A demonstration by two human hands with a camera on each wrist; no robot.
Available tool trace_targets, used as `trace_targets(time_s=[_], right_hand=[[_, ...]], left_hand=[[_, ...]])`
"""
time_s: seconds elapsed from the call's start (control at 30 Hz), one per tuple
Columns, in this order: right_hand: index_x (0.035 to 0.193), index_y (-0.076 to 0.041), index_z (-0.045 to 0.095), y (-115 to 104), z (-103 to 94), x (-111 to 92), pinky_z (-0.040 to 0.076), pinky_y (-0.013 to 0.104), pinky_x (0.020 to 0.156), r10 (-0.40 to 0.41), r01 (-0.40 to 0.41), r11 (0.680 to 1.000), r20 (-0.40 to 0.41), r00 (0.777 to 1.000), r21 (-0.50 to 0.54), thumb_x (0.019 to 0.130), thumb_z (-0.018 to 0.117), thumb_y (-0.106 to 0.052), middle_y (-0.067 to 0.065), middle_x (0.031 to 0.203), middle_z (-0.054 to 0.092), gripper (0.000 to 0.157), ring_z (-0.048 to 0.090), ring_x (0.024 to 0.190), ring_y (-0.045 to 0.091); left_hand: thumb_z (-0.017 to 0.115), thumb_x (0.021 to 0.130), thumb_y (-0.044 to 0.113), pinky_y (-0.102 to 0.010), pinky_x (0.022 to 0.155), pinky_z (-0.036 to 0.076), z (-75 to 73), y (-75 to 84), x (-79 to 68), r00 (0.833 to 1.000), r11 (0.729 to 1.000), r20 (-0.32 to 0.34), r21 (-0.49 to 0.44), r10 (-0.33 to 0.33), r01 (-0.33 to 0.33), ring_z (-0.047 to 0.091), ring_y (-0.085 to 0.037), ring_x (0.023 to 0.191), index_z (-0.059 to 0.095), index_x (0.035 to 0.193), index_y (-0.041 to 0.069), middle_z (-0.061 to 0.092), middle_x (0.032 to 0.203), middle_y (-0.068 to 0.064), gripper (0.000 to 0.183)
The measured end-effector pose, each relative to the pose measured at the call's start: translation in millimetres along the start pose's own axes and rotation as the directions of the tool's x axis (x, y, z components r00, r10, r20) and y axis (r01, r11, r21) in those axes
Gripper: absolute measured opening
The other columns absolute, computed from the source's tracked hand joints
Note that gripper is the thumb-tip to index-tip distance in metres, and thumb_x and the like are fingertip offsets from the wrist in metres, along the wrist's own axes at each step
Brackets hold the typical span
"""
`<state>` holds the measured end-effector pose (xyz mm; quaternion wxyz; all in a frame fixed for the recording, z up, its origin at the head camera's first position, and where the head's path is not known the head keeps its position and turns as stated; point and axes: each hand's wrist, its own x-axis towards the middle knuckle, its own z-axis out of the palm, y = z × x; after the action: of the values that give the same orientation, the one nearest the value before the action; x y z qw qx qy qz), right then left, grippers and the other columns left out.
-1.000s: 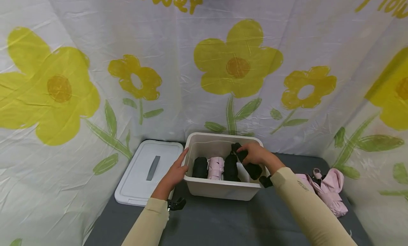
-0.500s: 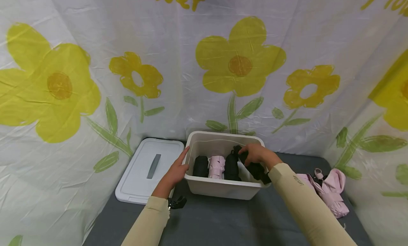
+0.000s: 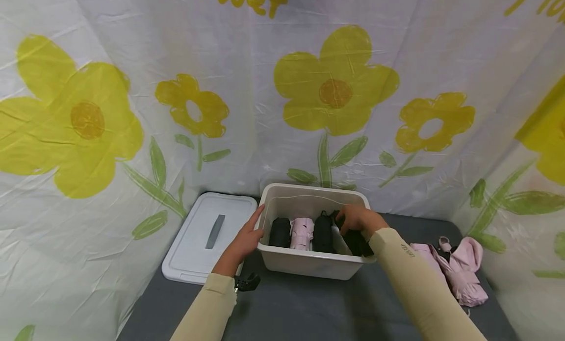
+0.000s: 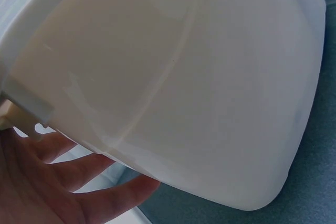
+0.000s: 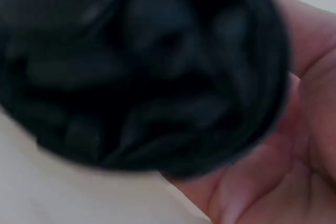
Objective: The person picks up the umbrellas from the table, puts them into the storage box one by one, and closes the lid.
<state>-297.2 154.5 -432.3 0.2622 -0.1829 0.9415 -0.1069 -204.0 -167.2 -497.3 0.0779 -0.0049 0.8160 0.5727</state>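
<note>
My right hand (image 3: 359, 219) grips a black folded umbrella (image 3: 356, 242) inside the right end of a cream storage bin (image 3: 311, 265). In the right wrist view the bundled end of that umbrella (image 5: 157, 77) fills much of the frame, with fingers and palm curled around it. Beside it in the bin stand another black folded umbrella (image 3: 323, 233), a pink rolled one (image 3: 302, 233) and a dark one (image 3: 280, 232) at the left. My left hand (image 3: 244, 240) rests against the bin's left side, its fingers (image 4: 113, 198) fairly straight along the outer wall.
A white lid (image 3: 207, 238) with a grey handle lies left of the bin. To the right, pink folded umbrellas (image 3: 461, 277) lie on the dark grey table surface (image 3: 304, 311). A flower-printed curtain (image 3: 256, 149) hangs right behind the bin.
My right hand has lowered the black umbrella deeper into the bin's right end, where it was tilted across the rim before. The left hand stays at the bin's left side.
</note>
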Motion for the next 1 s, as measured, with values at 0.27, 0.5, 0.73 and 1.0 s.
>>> trace_targets(time_s=[0.27, 0.5, 0.73, 1.0], right_hand=[[0.115, 0.003, 0.067, -0.4, -1.2, -1.3, 0.055, 0.037, 0.080, 0.004, -0.005, 0.994, -0.012, 1.000, -0.108, 0.087, 0.062, -0.012, 0.019, 0.112, 0.068, 0.033, 0.066, 0.086, 0.024], [0.128, 0.003, 0.060, -7.7, -9.3, -8.3, 0.055, 0.030, 0.066, 0.005, -0.005, 0.998, 0.006, 1.000, 0.056, 0.092, 0.058, -0.012, 0.023, 0.127, 0.061, 0.039, 0.068, 0.076, 0.019], [0.126, 0.003, 0.061, -8.7, -16.2, -21.7, 0.046, 0.025, 0.054, -0.091, 0.092, 0.986, -0.012, 0.996, 0.141, 0.090, 0.055, -0.009, 0.015, 0.097, 0.071, 0.039, 0.052, 0.053, 0.009], [0.131, -0.002, 0.059, -7.8, -17.0, -37.2, 0.055, 0.034, 0.069, -0.147, 0.155, 0.946, -0.049, 0.988, 0.285, 0.093, 0.059, -0.014, 0.017, 0.114, 0.068, 0.039, 0.065, 0.080, 0.017]], left_hand=[[0.039, 0.089, 0.006, -0.065, 0.107, 0.028, 2.0, -0.1, 0.3, 1.000, 1.000, 0.003, 0.009, 0.004, -0.004, 0.024, -0.037, 0.146, 0.018, 0.155, 0.037, 0.018, 0.162, -0.010, 0.075], [0.038, 0.089, 0.006, -0.064, 0.108, 0.027, -0.6, -0.9, 0.4, 1.000, 1.000, 0.004, 0.007, -0.001, 0.001, 0.021, -0.036, 0.147, 0.017, 0.155, 0.038, 0.016, 0.163, -0.009, 0.076], [0.039, 0.089, 0.005, -0.064, 0.109, 0.027, -0.6, 0.3, 1.5, 1.000, 1.000, 0.005, 0.012, 0.001, -0.001, 0.021, -0.035, 0.147, 0.017, 0.154, 0.039, 0.015, 0.163, -0.009, 0.077], [0.038, 0.090, 0.007, -0.064, 0.109, 0.025, -0.5, 1.1, 0.6, 1.000, 1.000, 0.009, 0.007, -0.007, 0.007, 0.018, -0.035, 0.148, 0.016, 0.154, 0.039, 0.013, 0.163, -0.008, 0.076]])
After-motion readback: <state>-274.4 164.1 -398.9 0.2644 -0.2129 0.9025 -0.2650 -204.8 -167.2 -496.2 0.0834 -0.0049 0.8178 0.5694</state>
